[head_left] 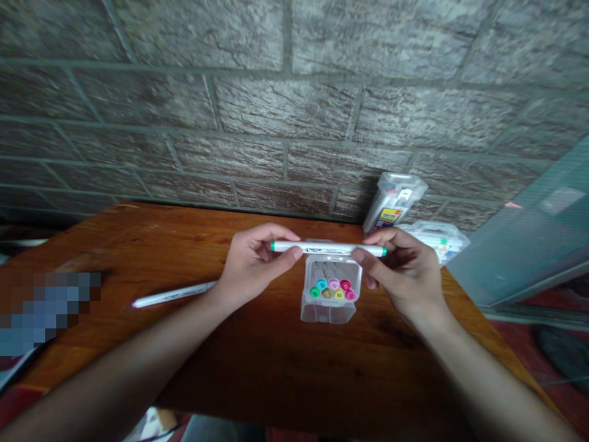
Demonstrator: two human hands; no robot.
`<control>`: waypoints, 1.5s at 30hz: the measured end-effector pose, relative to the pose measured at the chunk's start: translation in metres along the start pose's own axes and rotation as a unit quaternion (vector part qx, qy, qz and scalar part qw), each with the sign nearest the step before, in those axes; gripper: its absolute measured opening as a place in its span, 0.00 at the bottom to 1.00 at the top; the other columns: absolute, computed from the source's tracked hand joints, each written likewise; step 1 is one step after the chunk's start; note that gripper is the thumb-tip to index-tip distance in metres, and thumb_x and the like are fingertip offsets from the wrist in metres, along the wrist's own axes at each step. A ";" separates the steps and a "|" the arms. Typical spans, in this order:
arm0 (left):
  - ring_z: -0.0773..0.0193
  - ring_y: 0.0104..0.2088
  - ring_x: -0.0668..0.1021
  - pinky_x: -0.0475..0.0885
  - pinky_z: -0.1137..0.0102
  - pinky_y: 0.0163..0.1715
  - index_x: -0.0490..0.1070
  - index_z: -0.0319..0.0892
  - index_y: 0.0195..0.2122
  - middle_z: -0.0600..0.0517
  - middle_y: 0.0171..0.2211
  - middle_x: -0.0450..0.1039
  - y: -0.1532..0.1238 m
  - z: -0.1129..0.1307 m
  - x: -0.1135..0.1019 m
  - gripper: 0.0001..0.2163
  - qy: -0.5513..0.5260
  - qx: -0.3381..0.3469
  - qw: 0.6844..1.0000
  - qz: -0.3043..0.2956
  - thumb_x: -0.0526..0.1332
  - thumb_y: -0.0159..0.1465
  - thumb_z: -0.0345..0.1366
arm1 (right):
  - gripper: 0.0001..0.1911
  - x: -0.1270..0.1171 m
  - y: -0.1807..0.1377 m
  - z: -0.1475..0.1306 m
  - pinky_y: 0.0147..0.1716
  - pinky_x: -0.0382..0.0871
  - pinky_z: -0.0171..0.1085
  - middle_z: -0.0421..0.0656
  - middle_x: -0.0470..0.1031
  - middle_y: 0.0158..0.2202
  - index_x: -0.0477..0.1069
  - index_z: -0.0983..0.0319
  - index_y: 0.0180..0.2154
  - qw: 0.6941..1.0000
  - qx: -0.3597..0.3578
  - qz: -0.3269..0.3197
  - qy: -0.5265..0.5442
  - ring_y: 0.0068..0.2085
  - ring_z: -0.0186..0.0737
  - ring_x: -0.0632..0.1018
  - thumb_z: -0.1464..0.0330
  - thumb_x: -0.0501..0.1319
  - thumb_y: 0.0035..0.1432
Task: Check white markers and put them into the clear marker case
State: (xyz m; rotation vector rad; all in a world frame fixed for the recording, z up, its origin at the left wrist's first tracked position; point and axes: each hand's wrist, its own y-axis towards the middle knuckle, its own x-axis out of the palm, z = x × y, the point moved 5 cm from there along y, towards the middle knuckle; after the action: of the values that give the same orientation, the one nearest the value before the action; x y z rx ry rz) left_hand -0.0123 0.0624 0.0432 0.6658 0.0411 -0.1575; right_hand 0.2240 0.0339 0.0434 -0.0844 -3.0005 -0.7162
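Marker (329,248) pinched by both ends: left hand (251,261) at 9 o'clock, right hand (405,270) at 3. Judged light, stiff, slick barrel; grip near caps.

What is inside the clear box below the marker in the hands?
About seven markers stand in the clear box, coloured caps up. The held marker covers its back part.
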 end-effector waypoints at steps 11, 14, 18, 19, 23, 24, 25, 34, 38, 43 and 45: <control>0.72 0.18 0.73 0.63 0.79 0.16 0.84 0.39 0.37 0.54 0.22 0.78 -0.001 -0.004 -0.003 0.04 -0.001 -0.019 1.000 -0.002 0.73 0.61 0.30 | 0.15 0.000 0.000 0.001 0.14 0.64 0.27 0.34 0.76 0.22 0.78 0.61 0.35 1.000 0.002 0.001 0.002 0.15 0.28 0.72 0.72 0.80 0.49; 0.72 0.17 0.73 0.63 0.79 0.16 0.84 0.39 0.37 0.53 0.22 0.78 -0.001 -0.006 -0.004 0.04 -0.002 -0.027 1.000 0.000 0.73 0.61 0.30 | 0.15 0.000 0.001 0.001 0.14 0.64 0.27 0.34 0.76 0.22 0.78 0.61 0.34 1.000 0.005 0.000 0.003 0.15 0.27 0.72 0.72 0.80 0.49; 0.73 0.17 0.72 0.62 0.79 0.16 0.84 0.39 0.37 0.54 0.22 0.78 0.000 -0.005 -0.003 0.04 0.008 -0.016 1.000 0.002 0.72 0.61 0.30 | 0.15 0.000 0.001 0.002 0.14 0.64 0.27 0.34 0.76 0.22 0.78 0.61 0.35 1.000 0.005 0.000 0.007 0.15 0.27 0.71 0.72 0.80 0.48; 0.73 0.17 0.72 0.62 0.79 0.16 0.83 0.39 0.36 0.54 0.22 0.78 0.000 -0.003 -0.003 0.03 0.010 -0.008 1.000 0.002 0.72 0.61 0.29 | 0.15 0.000 0.000 0.002 0.14 0.64 0.27 0.34 0.76 0.22 0.78 0.60 0.35 1.000 0.005 0.000 0.006 0.15 0.27 0.72 0.72 0.80 0.49; 0.72 0.20 0.75 0.65 0.78 0.17 0.82 0.40 0.34 0.54 0.25 0.80 0.002 0.002 -0.001 0.02 0.019 0.013 1.000 0.001 0.73 0.60 0.29 | 0.15 0.000 0.000 0.000 0.14 0.64 0.28 0.34 0.76 0.23 0.78 0.60 0.35 1.000 -0.001 -0.008 -0.004 0.15 0.28 0.72 0.71 0.81 0.49; 0.71 0.20 0.75 0.66 0.78 0.18 0.82 0.40 0.34 0.54 0.25 0.81 0.002 0.002 -0.001 0.02 0.024 0.011 1.000 0.000 0.73 0.60 0.29 | 0.15 0.001 -0.001 0.000 0.14 0.64 0.28 0.34 0.76 0.23 0.78 0.60 0.34 1.000 -0.003 -0.011 -0.009 0.15 0.28 0.72 0.70 0.81 0.49; 0.71 0.20 0.76 0.66 0.78 0.18 0.82 0.40 0.33 0.54 0.25 0.81 0.002 0.002 -0.002 0.03 0.029 0.008 1.000 0.000 0.73 0.60 0.29 | 0.15 0.001 -0.001 -0.001 0.14 0.64 0.29 0.35 0.76 0.23 0.77 0.60 0.34 1.000 -0.007 -0.013 -0.015 0.15 0.28 0.71 0.70 0.81 0.49; 0.71 0.20 0.76 0.67 0.78 0.18 0.81 0.41 0.34 0.54 0.25 0.80 0.002 0.000 -0.002 0.03 0.024 0.007 1.000 -0.001 0.73 0.60 0.29 | 0.14 0.003 -0.001 -0.004 0.14 0.63 0.30 0.35 0.75 0.22 0.76 0.60 0.34 0.998 -0.017 -0.018 -0.051 0.16 0.29 0.71 0.67 0.79 0.52; 0.70 0.21 0.76 0.67 0.77 0.18 0.81 0.41 0.34 0.53 0.25 0.80 0.001 -0.001 -0.002 0.03 0.020 -0.001 1.000 0.000 0.74 0.61 0.31 | 0.14 0.002 -0.001 -0.003 0.14 0.62 0.31 0.34 0.74 0.20 0.76 0.60 0.35 0.998 -0.004 -0.017 -0.057 0.15 0.30 0.71 0.65 0.79 0.53; 0.68 0.22 0.78 0.65 0.76 0.17 0.82 0.41 0.33 0.51 0.27 0.81 0.001 -0.002 -0.002 0.05 0.025 -0.017 1.000 0.003 0.75 0.60 0.35 | 0.16 0.003 -0.001 -0.005 0.14 0.63 0.32 0.35 0.75 0.22 0.76 0.59 0.34 0.998 -0.008 -0.011 -0.055 0.16 0.30 0.70 0.65 0.81 0.50; 0.67 0.23 0.78 0.65 0.76 0.17 0.82 0.41 0.33 0.51 0.27 0.81 0.001 -0.001 -0.002 0.05 0.029 -0.016 0.999 0.002 0.75 0.60 0.35 | 0.16 0.003 -0.001 -0.005 0.14 0.64 0.32 0.36 0.75 0.23 0.76 0.59 0.33 0.999 -0.012 -0.008 -0.051 0.17 0.30 0.69 0.65 0.81 0.50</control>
State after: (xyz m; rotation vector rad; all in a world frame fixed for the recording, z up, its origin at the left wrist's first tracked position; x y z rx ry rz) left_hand -0.0142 0.0646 0.0431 0.6376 0.0983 -0.1332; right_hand 0.2207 0.0308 0.0481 -0.1002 -3.0940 -0.7729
